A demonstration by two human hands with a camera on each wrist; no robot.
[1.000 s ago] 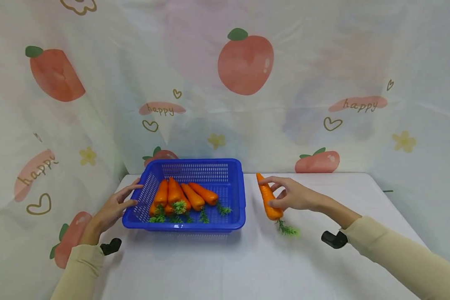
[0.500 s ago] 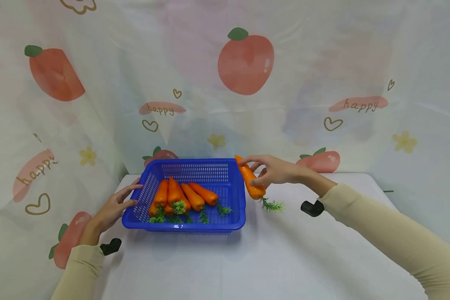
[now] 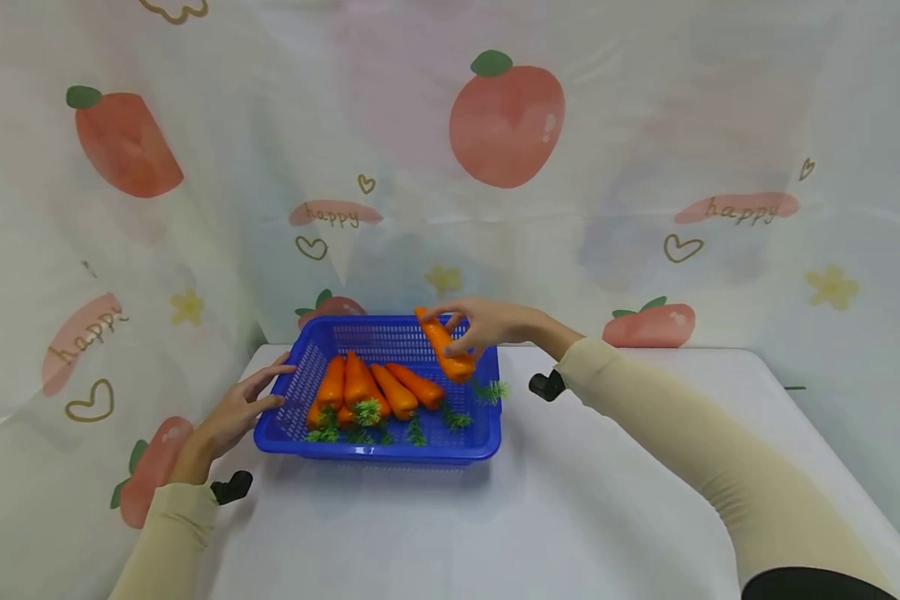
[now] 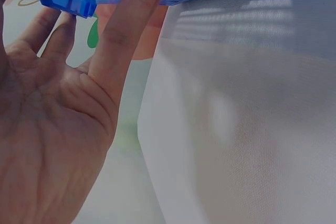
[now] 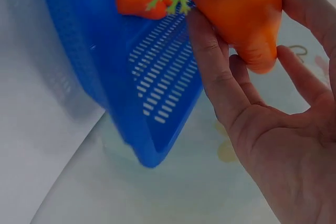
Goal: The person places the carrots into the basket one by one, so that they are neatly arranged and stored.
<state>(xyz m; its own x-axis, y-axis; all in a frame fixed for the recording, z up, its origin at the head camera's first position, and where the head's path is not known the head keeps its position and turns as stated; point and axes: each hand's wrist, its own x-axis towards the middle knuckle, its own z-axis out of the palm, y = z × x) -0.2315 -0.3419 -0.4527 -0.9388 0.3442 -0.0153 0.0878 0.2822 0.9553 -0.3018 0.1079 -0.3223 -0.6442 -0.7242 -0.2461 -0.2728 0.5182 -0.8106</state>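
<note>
My right hand (image 3: 491, 323) pinches an orange carrot (image 3: 440, 340) with green leafy tops, over the right part of a blue plastic basket (image 3: 375, 454). The carrot tilts, its narrow tip toward the back wall and its leaves toward the basket's right rim. In the right wrist view, thumb and fingers span the held carrot (image 5: 244, 11) beside the basket wall (image 5: 118, 93). Several carrots (image 3: 360, 385) lie in the left and middle of the basket, leaves toward the front. At the basket's left side, my left hand (image 3: 228, 417) touches the rim with extended fingers.
The basket stands on a white-covered table (image 3: 457, 525), near its back edge. Fruit-printed cloth (image 3: 390, 125) hangs behind and at both sides. Black wrist pieces (image 3: 547, 385) sit at both sleeve cuffs.
My right hand has lifted the carrot from the table at the right and carried it left, over the basket. The left hand stays at the basket's side; the head view shifted slightly.
</note>
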